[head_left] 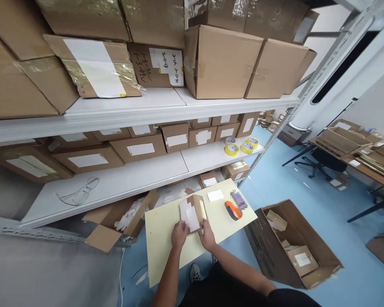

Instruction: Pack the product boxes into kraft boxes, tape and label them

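gripping sm. cardboard box (197,204) by its near right edge, r. hand (207,236) is holding it mid-tbl (166,238); l. hand (180,233) is touching its white label (190,215), can't tell if pinching; orange tape dispenser (233,209) is sitting right.

The single camera is worn on the head. It looks forward and steeply down at the left hand (179,234), the right hand (207,236) and the table (164,236), all quite near; its wide view takes also the rack (147,109) ahead and the floor (273,183) rightward.
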Demonstrator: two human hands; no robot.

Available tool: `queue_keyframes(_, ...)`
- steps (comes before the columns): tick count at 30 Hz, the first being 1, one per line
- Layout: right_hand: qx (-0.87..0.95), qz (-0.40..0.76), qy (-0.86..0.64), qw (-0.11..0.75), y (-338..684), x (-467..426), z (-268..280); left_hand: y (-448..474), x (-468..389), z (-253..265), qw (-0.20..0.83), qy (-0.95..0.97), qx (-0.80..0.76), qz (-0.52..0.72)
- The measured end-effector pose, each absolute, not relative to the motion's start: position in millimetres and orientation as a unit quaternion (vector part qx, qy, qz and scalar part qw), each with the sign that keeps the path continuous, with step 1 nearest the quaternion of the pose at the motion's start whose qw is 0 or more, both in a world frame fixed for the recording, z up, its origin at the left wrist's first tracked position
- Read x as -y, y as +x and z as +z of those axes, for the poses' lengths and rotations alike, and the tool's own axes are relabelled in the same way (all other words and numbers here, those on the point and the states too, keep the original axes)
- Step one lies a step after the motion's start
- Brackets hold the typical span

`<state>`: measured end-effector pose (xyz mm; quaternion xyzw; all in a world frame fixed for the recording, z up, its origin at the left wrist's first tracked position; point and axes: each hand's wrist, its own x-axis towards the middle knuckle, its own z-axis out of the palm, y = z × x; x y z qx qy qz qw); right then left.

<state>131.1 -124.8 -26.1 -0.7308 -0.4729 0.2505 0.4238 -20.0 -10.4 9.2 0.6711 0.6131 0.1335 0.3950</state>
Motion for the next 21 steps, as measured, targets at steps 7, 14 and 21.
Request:
queue_keyframes(7,0.549,0.342,-0.627,0.434,78,124,-17,-37,-3,3,0.549,0.509,-0.607,0.266)
queue_keyframes(14,0.399,0.280,-0.748,0.449,102,128,-25,-45,24,-17,0.603,0.490,-0.569,0.269)
queue_keyframes(21,0.303,0.323,-0.779,0.444,153,134,-3,3,59,-1,0.669,0.473,-0.512,0.258)
